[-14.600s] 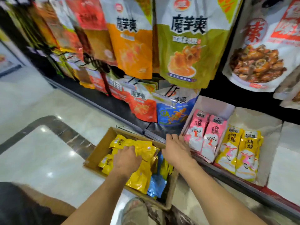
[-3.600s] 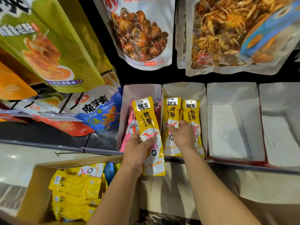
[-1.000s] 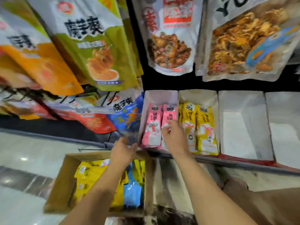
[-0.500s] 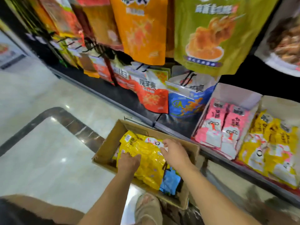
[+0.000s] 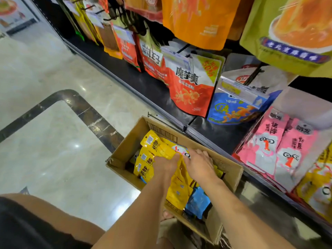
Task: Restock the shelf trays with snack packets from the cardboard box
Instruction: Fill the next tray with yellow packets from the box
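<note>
An open cardboard box [image 5: 124,155] stands on the floor below the shelf, holding several yellow snack packets [image 5: 152,146] and blue packets [image 5: 197,202]. My left hand [image 5: 167,163] is inside the box and grips a bunch of the yellow packets. Beside it, my right hand [image 5: 199,163] rests on top of the same pile. On the shelf to the right, a white tray [image 5: 298,103] holds pink packets [image 5: 269,141]. The tray beside it shows yellow packets [image 5: 319,189] at the frame's right edge.
Large snack bags hang on hooks above and left of the trays, among them a red bag [image 5: 190,87] and a blue bag [image 5: 231,112]. The shelf's metal edge [image 5: 201,135] runs just behind the box. Polished tile floor [image 5: 53,141] spreads to the left.
Both hands have stayed in the box. My left hand has closed round the yellow packets and my right hand has shifted closer beside it.
</note>
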